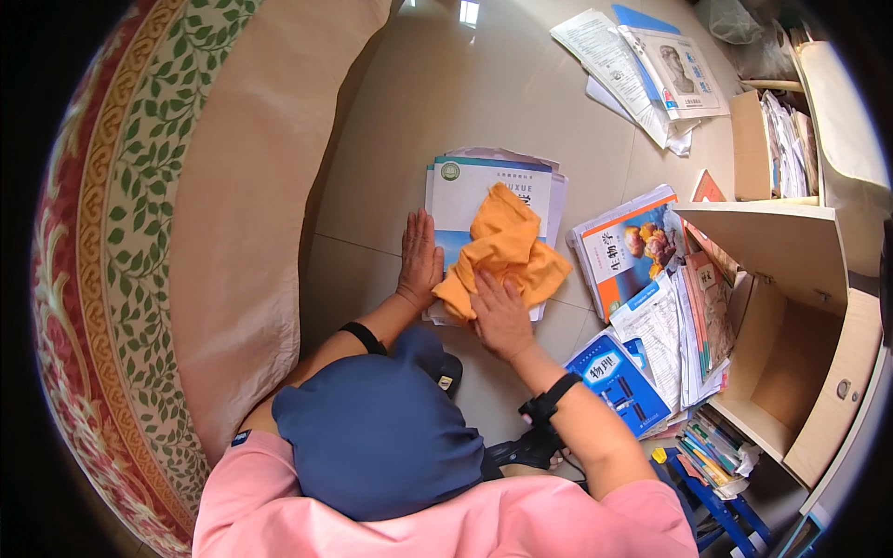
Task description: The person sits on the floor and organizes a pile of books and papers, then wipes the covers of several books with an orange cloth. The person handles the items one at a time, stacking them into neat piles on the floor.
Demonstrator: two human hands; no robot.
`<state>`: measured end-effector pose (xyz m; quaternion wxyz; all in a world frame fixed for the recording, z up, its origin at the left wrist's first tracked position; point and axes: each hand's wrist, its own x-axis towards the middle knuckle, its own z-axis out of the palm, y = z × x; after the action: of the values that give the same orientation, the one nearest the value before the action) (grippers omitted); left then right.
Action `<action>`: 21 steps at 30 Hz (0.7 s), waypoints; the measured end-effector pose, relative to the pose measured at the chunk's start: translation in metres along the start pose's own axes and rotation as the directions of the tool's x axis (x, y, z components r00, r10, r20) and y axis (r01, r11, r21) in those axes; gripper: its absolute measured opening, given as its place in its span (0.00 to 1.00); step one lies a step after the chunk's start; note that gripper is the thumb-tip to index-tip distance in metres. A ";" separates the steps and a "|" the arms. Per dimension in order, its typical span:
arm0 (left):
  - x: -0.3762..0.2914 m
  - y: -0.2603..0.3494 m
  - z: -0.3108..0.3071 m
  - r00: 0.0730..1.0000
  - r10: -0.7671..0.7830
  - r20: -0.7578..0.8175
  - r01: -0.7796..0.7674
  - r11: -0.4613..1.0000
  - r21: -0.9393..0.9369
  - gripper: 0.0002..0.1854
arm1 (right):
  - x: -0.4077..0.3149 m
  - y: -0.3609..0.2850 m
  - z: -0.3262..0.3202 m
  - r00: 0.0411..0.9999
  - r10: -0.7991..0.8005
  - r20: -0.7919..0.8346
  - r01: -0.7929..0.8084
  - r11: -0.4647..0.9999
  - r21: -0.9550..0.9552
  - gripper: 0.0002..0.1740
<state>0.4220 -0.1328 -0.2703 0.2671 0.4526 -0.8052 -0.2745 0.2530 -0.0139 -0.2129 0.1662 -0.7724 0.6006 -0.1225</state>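
Observation:
A small stack of textbooks and papers (460,192) lies on the floor before me, topped by a white and blue textbook with printed writing. Against its left edge rests my left hand (420,264), fingers extended and holding nothing. My right hand (504,317) presses on a crumpled orange cloth (508,240), with its fingertips partly in the folds. The cloth covers much of the top cover's lower right part and hangs past the stack's right side.
Right of the stack lie an orange-edged textbook (631,247), a blue textbook (617,376) and loose papers (652,331). Beyond them stands a wooden cabinet (781,356) with its door open. More papers (614,77) lie at the far right. A fabric-draped edge (244,174) runs along the left.

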 end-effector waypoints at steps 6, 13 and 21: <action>0.000 0.003 -0.002 0.995 -0.063 0.077 0.060 0.998 0.036 0.34 | 0.085 0.087 -0.024 0.978 0.187 -0.093 -0.205 0.944 -0.257 0.24; 0.002 -0.001 0.004 0.997 -0.066 0.043 0.064 0.997 0.044 0.33 | 0.057 0.063 -0.021 0.975 0.164 -0.147 -0.193 0.957 -0.214 0.22; 0.011 -0.004 0.005 0.991 -0.124 0.052 0.124 0.992 0.010 0.31 | -0.019 0.008 -0.016 0.996 0.057 -0.071 -0.056 0.998 0.012 0.19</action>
<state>0.4158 -0.1433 -0.2745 0.2269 0.4953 -0.7833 -0.2996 0.2351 0.0009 -0.2014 0.1518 -0.7493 0.6273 -0.1482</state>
